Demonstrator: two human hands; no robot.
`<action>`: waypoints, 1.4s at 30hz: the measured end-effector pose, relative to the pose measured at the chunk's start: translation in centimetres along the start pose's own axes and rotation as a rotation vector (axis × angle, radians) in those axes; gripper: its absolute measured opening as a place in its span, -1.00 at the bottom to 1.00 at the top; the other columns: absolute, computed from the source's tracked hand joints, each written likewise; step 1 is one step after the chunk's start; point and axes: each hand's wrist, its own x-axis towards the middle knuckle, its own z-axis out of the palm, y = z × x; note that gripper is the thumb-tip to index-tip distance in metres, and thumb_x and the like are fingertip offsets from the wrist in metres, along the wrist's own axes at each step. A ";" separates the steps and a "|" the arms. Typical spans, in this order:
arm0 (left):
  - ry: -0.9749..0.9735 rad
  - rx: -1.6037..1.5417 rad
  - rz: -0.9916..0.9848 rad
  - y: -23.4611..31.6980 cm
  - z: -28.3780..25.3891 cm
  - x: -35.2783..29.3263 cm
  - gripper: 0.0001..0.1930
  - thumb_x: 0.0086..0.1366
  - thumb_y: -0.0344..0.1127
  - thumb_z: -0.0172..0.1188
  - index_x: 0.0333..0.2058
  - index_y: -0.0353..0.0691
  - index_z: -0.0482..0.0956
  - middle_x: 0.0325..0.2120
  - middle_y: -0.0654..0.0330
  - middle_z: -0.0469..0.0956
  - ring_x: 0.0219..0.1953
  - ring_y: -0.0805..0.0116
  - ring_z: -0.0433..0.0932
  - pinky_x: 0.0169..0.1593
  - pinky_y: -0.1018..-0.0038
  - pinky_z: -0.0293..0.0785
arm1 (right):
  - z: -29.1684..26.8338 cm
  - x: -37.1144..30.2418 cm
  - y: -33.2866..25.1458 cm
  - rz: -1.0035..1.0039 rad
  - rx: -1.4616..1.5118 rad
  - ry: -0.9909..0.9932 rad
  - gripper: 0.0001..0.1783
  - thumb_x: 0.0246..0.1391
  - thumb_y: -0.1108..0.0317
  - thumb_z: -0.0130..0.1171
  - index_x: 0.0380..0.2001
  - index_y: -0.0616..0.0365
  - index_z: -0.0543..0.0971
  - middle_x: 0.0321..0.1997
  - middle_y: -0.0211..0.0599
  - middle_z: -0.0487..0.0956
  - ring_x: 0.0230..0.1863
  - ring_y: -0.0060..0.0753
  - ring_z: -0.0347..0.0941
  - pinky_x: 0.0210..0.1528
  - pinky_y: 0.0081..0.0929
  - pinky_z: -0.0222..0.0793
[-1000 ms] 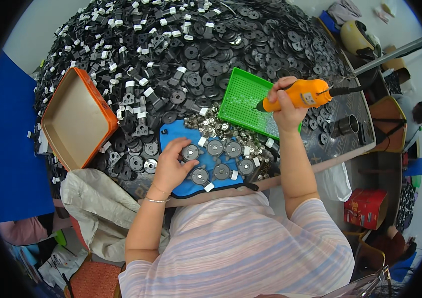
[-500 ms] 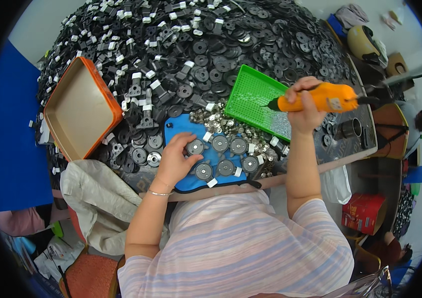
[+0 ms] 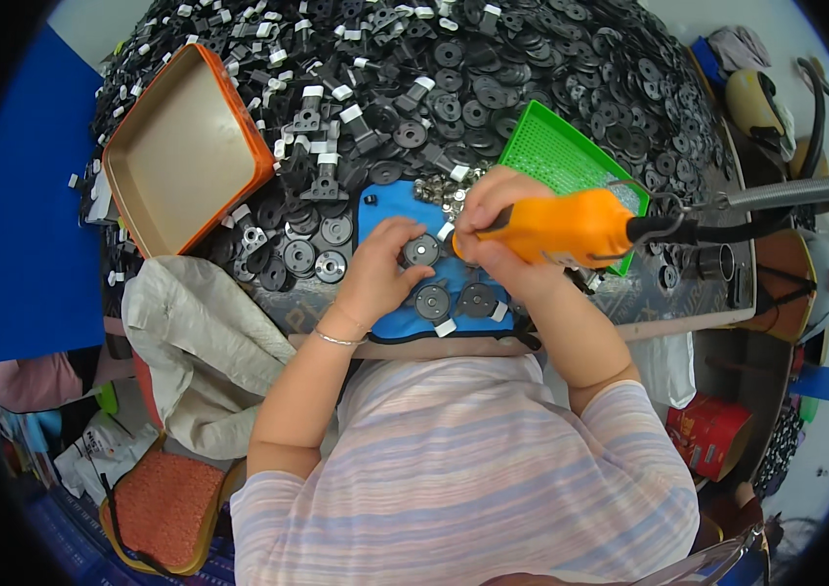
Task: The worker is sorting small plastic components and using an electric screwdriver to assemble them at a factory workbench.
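Observation:
My right hand point(image 3: 517, 259) is wrapped round an orange electric screwdriver point(image 3: 576, 227), its tip end low over the blue mat point(image 3: 398, 210). The tip itself is hidden behind my fingers. On the mat my left hand point(image 3: 375, 278) pinches the left edge of a round dark-grey disc part point(image 3: 421, 251) between thumb and fingers. Nearer me lie two more such parts, a disc with a white-tipped arm point(image 3: 432, 303) and a second disc point(image 3: 478, 300). My right hand and the tool cover other parts of the mat. Small metal fittings point(image 3: 439, 192) are heaped at its far edge.
A green perforated tray point(image 3: 561, 146) with small silvery pieces stands beyond my right hand. On the left is an orange-rimmed tray point(image 3: 190, 156). A heap of black discs point(image 3: 620, 107) and white-tipped black parts point(image 3: 312, 112) fills the back. A cable point(image 3: 786, 190) trails from the screwdriver.
My right hand has brought the screwdriver left and down, from over the green tray to over the mat. My left hand stays at the same disc. The whole view has shifted slightly.

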 end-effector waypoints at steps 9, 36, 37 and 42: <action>-0.017 -0.029 -0.012 -0.1 0.0 0.0 -0.48 -0.12 -0.49 0.39 -0.09 -0.31 0.48 -0.14 0.10 0.45 -0.37 0.22 0.50 -0.31 0.47 0.46 | 0.4 0.2 0.6 0.072 0.083 0.002 -0.76 -0.08 0.48 0.23 -0.34 0.21 0.40 -0.37 -0.24 0.36 -0.49 -0.49 0.39 -0.46 -0.59 0.38; 0.012 0.003 0.002 -0.2 0.2 0.0 -0.47 -0.13 -0.46 0.41 -0.10 -0.30 0.48 -0.13 0.11 0.46 -0.40 0.27 0.48 -0.32 0.49 0.45 | -7.4 0.8 -3.2 -0.134 0.102 0.359 -0.77 -0.02 0.43 0.16 -0.27 0.22 0.41 -0.32 -0.22 0.39 -0.45 -0.45 0.41 -0.38 -0.45 0.35; 0.026 0.011 0.021 -0.3 0.3 -0.1 -0.47 -0.13 -0.46 0.41 -0.11 -0.30 0.48 -0.13 0.12 0.46 -0.42 0.28 0.47 -0.33 0.49 0.45 | -8.8 -0.2 -2.6 -0.118 -0.043 0.477 -0.81 0.00 0.48 0.13 -0.28 0.22 0.41 -0.32 -0.21 0.39 -0.45 -0.45 0.41 -0.35 -0.44 0.35; 0.036 -0.004 0.051 -0.7 0.3 0.0 -0.48 -0.16 -0.48 0.42 -0.13 -0.31 0.49 -0.13 0.14 0.47 -0.46 0.41 0.45 -0.36 0.55 0.44 | -12.4 -2.4 -0.4 -0.119 -0.072 0.786 -0.81 -0.03 0.61 0.14 -0.31 0.24 0.41 -0.40 -0.24 0.48 -0.52 -0.50 0.43 -0.38 -0.53 0.42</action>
